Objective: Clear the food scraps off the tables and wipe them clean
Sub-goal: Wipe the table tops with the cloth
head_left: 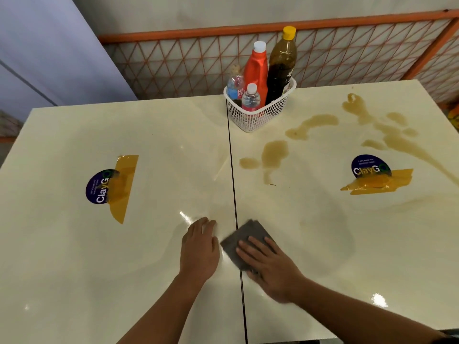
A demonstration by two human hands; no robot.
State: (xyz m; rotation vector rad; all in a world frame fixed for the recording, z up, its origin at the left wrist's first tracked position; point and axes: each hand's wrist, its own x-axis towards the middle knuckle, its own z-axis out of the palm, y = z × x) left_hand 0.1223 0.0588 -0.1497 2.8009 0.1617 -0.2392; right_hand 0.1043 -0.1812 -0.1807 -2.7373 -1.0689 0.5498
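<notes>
A grey cloth (244,232) lies flat at the near middle of the scene, across the dark seam (233,182) where the two cream surfaces meet, most of it on the right surface (347,244). It is pressed down by the right hand (270,268), whose fingers are laid straight and slightly spread over its near half; nothing is pinched. The left hand (200,249) is rested palm-down on the left surface (74,256) just beside the seam, fingers straight and close together, with nothing held. Whether it touches the cloth's edge cannot be told.

The cloth is judged light, soft and limp (folded, it seems, into a pad of a few layers), so it may bunch or unfold if dragged by one corner. It is best driven from above by a flat palm set on its middle, with even pressure. The glossy surface looks slick, so easy gliding is expected.

Brown spills (274,151) are spread over the far and right parts of the right surface, well apart from the cloth. They look thin and are likely to smear before being soaked up. A white basket (258,117) of bottles stands at the far middle, near the closest puddles, and would have to be wiped around or lifted. The yellow tape (380,181) stuck on that surface could snag the cloth at a loose edge.
</notes>
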